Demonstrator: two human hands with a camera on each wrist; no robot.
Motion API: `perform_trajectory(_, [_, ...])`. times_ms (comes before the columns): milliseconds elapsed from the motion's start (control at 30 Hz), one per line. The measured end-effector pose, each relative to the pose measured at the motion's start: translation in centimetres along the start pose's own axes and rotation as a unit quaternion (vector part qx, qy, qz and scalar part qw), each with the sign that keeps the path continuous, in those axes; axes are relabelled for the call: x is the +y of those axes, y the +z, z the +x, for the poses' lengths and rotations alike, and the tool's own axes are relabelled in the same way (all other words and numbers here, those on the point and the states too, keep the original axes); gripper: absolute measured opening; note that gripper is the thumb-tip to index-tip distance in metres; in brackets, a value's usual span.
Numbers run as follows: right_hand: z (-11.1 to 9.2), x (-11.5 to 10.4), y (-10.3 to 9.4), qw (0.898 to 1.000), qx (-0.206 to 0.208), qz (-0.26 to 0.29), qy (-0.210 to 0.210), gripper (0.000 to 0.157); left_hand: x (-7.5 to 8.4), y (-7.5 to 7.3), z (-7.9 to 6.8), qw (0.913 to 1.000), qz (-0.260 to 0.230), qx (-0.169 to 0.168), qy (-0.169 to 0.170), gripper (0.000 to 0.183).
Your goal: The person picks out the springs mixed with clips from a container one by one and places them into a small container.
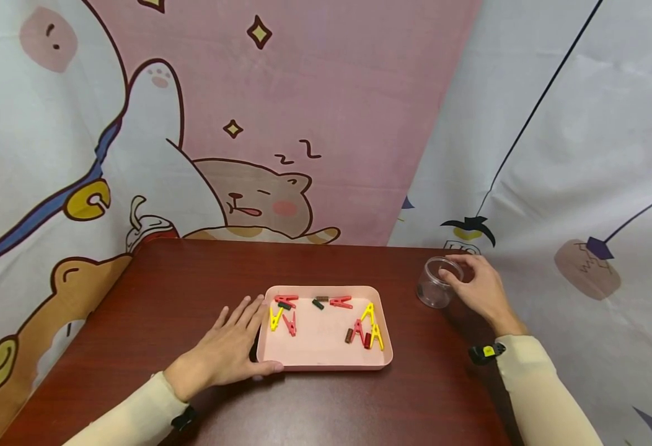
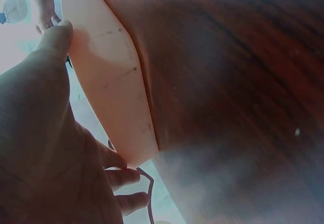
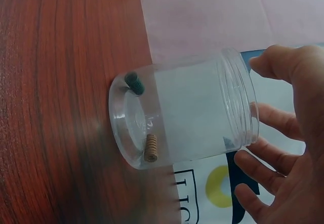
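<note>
My left hand lies along the left side of a pink tray, fingers stretched out by the rim and thumb at its front corner. Inside the tray are several red clips and yellow clips, with small dark green, brown and red springs among them. Over at the right, a clear jar stands upright on the table. My right hand is at its mouth, thumb and fingers spread about the rim. A green spring and a brown spring lie at the jar's bottom.
The dark red-brown table runs back to a printed cloth with cartoon animals. More of this cloth hangs close by at the right, just beyond the jar and right arm.
</note>
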State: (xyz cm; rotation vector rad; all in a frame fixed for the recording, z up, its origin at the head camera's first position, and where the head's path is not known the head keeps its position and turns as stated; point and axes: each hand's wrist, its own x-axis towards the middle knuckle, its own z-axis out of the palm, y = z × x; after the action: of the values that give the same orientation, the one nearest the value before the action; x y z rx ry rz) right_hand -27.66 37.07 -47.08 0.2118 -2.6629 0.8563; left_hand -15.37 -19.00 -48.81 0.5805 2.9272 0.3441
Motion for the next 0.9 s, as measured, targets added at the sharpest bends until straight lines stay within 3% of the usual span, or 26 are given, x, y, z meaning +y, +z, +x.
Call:
perform_trajectory(533, [-0.3,-2.0,0.4,1.000,0.011,-0.003,-0.025,0.050,-0.1,0.3,0.1,1.0000,0.004,0.007,0.004,0.142])
perform_trajectory(900, [-0.5,-3.6,0.9,0.997,0.024,0.007,-0.072,0.046,-0.3,0.4,0.1,0.9999,0.008,0.013,0.004,0.143])
